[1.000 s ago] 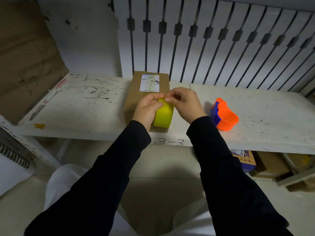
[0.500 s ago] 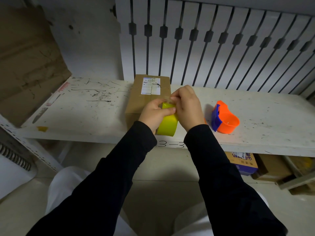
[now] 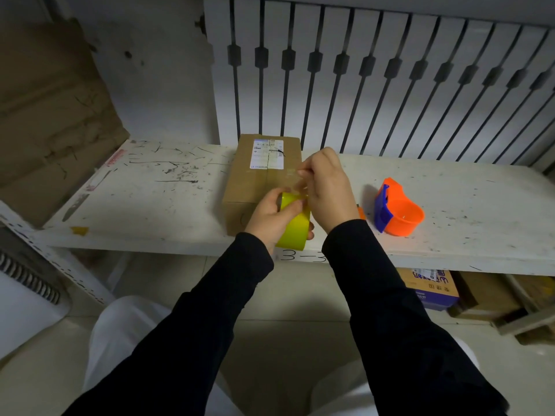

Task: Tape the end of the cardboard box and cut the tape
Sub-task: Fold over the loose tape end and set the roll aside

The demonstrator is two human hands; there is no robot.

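While the left hand (image 3: pixel 271 216) grips the yellow tape roll (image 3: pixel 295 225) at the shelf (image 3: pixel 144 202) front edge, the right hand (image 3: pixel 326 187) pinches what looks like a clear tape end above it. The cardboard box (image 3: pixel 258 172) lies behind, long axis running away toward the wall. An orange tape cutter (image 3: pixel 398 212) sits to the right, apart.

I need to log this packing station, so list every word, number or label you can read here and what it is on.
"3-3": handwritten on the front edge of the white shelf, partly hidden by the sleeves.
Shipping label on top of the cardboard box: print too small to read.
Red sticker on the shelf's left edge: blurred, unreadable.
Printed box under the shelf: characters too blurred to read.
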